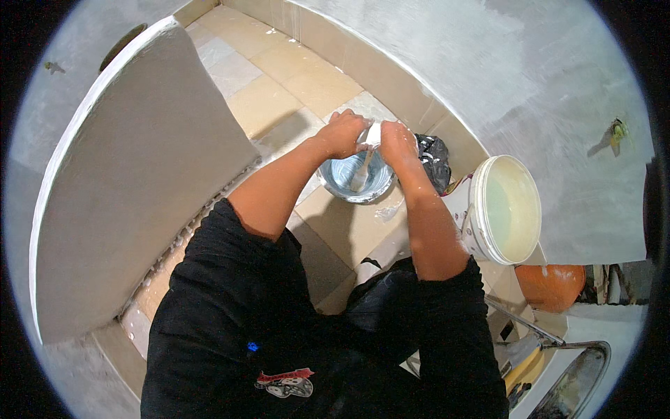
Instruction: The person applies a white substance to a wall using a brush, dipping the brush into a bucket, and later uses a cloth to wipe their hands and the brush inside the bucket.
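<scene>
Both of my hands are close together above a round bowl point(357, 197) on the tiled floor. Between their fingers is a small white object point(375, 135); its kind is mostly hidden. My left hand point(343, 133) closes on it from the left, and my right hand point(398, 143) grips it from the right. Inside the bowl the surface looks wet and bluish grey. A pale flat-ended tool point(361, 179), perhaps a brush or spatula, leans in it. White smears mark the bowl's rim.
A crumpled black plastic bag point(434, 159) lies right of the bowl, beside a white bucket point(477, 209) holding pale liquid. Farther right sits an orange container point(553, 288). A low curved partition point(132, 160) rises on the left. A metal-framed object point(586, 377) is at lower right.
</scene>
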Demonstrator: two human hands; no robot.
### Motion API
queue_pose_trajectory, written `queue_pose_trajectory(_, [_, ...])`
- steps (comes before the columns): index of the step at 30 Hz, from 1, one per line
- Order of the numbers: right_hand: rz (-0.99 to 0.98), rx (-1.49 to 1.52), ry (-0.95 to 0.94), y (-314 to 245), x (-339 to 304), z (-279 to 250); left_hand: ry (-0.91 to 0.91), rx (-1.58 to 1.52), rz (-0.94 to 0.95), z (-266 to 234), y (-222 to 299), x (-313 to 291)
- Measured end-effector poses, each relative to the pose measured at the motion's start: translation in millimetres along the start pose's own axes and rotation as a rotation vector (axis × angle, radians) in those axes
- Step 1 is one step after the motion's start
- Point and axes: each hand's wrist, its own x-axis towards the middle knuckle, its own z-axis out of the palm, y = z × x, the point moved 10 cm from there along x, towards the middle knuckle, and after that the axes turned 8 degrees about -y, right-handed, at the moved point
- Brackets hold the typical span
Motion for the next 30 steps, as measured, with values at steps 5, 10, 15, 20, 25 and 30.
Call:
queue_pose_trajectory(5, [-0.088, -0.015, -0.044, -11, -4, 6, -0.075, 0.014, 0.033, 3, 9, 2])
queue_pose_trajectory(10, [-0.169, -0.032, 0.015, -29, -5, -11, -0.166, 0.025, -0.097, 15, -13, 7])
queue_pose_trajectory(15, [-0.171, -0.033, -0.033, -40, -9, -24, -0.069, -0.039, -0.019, 18, -15, 7])
queue_pose_trajectory(20, [-0.194, -0.040, -0.049, -39, -18, -29, -0.086, -0.049, -0.074, 22, -11, 12])
queue_pose_trajectory(25, [-0.175, -0.027, -0.036, -37, -19, -36, -0.096, -0.258, -0.095, 23, -16, 18])
queue_pose_trajectory(30, [-0.180, -0.041, -0.050, -34, -21, -34, -0.053, -0.237, -0.089, 20, -10, 18])
